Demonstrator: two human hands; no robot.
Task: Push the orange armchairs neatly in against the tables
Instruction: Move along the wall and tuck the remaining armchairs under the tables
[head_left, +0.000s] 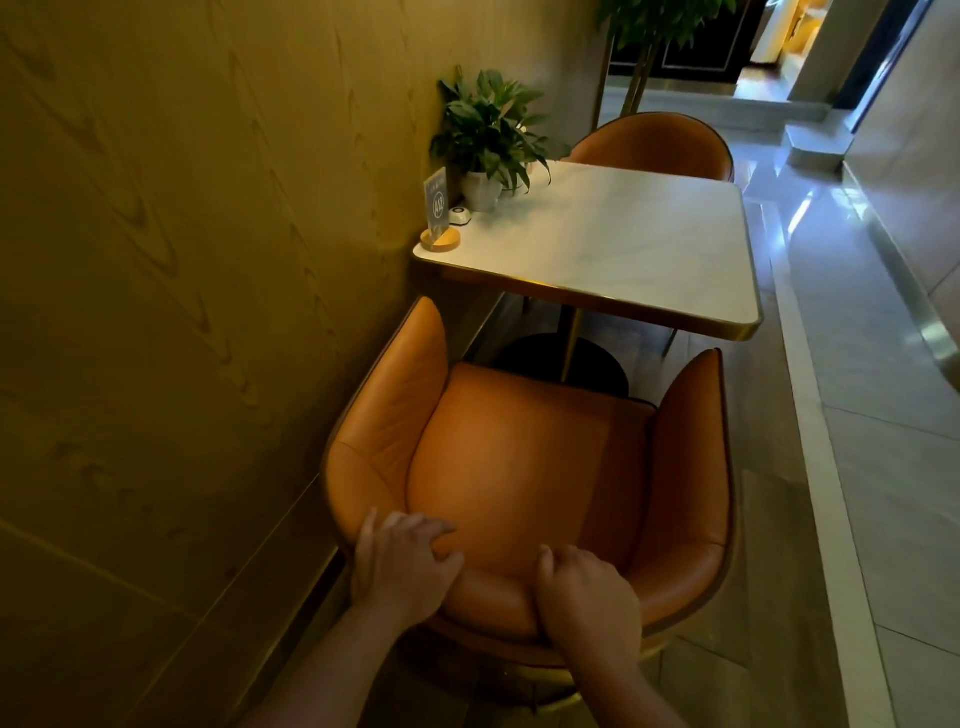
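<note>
An orange armchair (524, 467) stands right in front of me, facing a white marble table (623, 249) with a gold edge. Its seat front lies just short of the table's near edge, above the black pedestal base (561, 364). My left hand (402, 564) grips the top of the backrest on the left. My right hand (584, 597) grips the same backrest rim a little to the right. A second orange armchair (657, 148) sits at the table's far side, its back close against the far edge.
A wood-panelled wall (208, 260) runs close along the chair's left side. On the table's left edge stand a potted plant (488, 140), a call button (460, 215) and a sign (436, 208) marked A12. A glossy tiled aisle (857, 389) runs on the right.
</note>
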